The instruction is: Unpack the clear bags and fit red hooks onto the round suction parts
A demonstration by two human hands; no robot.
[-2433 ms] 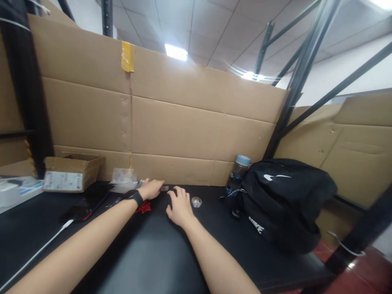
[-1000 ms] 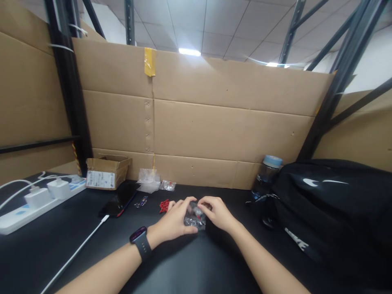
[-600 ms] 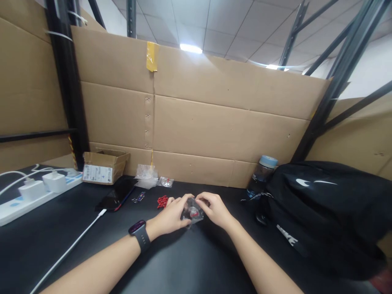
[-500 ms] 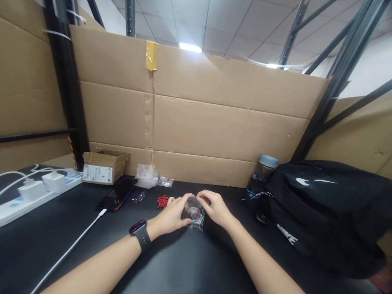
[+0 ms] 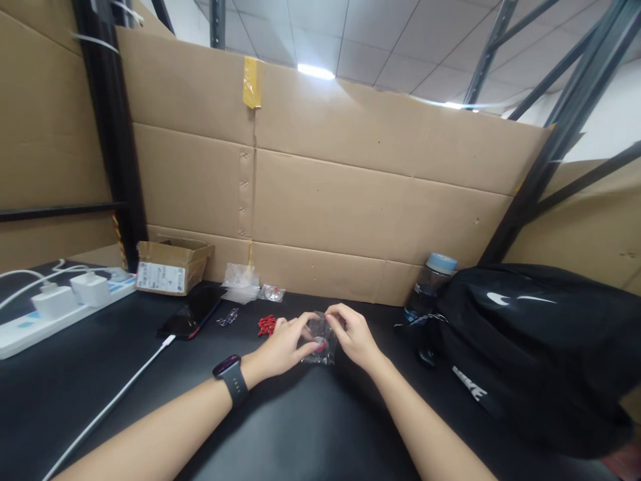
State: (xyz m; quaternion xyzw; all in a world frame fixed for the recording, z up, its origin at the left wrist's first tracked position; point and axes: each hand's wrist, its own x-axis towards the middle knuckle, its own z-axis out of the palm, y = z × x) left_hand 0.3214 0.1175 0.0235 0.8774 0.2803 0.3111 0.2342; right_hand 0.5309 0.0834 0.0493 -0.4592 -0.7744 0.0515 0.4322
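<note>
A small clear plastic bag (image 5: 328, 355) with something round and red inside is held between my two hands over the black table. My left hand (image 5: 285, 346), wearing a dark watch on its wrist, grips the bag's left side, its thumb across the front. At the bag's upper right edge, the thumb and fingertips of my right hand (image 5: 353, 335) pinch the plastic. Just behind my left fingers lies a pile of small red pieces (image 5: 266, 325). A small cluster of dark bluish and metallic bits (image 5: 229, 317) rests farther left.
At the back stand an open cardboard box (image 5: 161, 277), flat clear bags (image 5: 240, 284) and another small filled bag (image 5: 272, 293). On the left are a phone (image 5: 193, 314) and a power strip (image 5: 60, 318). A bottle (image 5: 429, 287) and a black bag (image 5: 531, 347) occupy the right.
My left thumb has moved up and right across the bag's front. The bag looks flatter and more spread, its red content now near the thumb tip. The camera view has shifted slightly.
</note>
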